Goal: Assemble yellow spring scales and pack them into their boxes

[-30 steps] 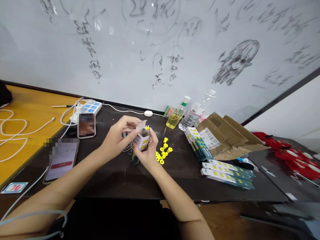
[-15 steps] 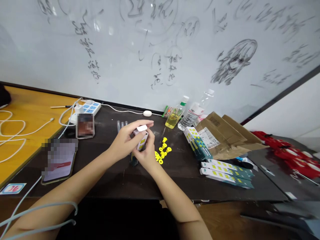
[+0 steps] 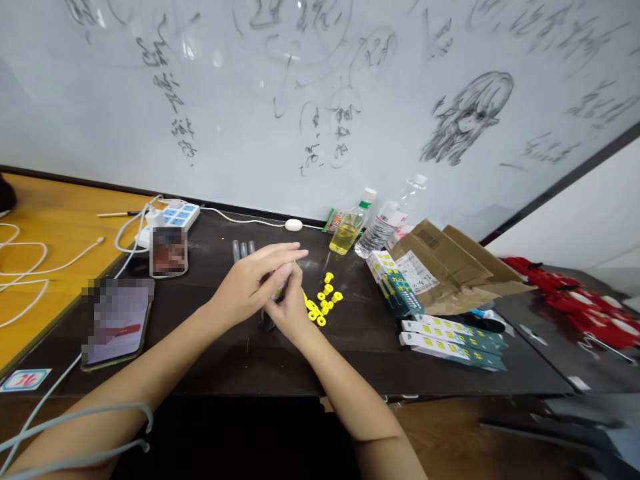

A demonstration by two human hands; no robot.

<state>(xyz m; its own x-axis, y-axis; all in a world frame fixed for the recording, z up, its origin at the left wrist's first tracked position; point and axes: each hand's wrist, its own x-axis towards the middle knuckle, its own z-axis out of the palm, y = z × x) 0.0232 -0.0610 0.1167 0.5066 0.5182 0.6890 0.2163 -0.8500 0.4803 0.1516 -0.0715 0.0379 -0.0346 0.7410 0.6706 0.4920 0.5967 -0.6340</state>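
Near the middle of the table, both my hands close around a slim printed carton (image 3: 267,321), whose dark green lower end shows below them. My left hand (image 3: 255,279) wraps the carton's upper part, its fingers stretched across the top and hiding the flap. From the other side, my right hand (image 3: 293,301) grips the same carton with bent fingers. Just right of it lie several yellow flanged plugs (image 3: 321,321) in a loose group. Behind my left hand are clear tubes (image 3: 243,251), partly covered by it.
More printed cartons (image 3: 450,343) lie at the right, beside an opened cardboard box (image 3: 445,260). A bottle of yellow liquid (image 3: 345,235) and a water bottle (image 3: 376,235) stand by the whiteboard (image 3: 225,133). Two phones, one here (image 3: 120,327), and a power strip (image 3: 175,219) are at left.
The carton's white top flap, visible before, is now covered by my left hand's fingers. My hands have drawn closer together over it. The view has shifted slightly.
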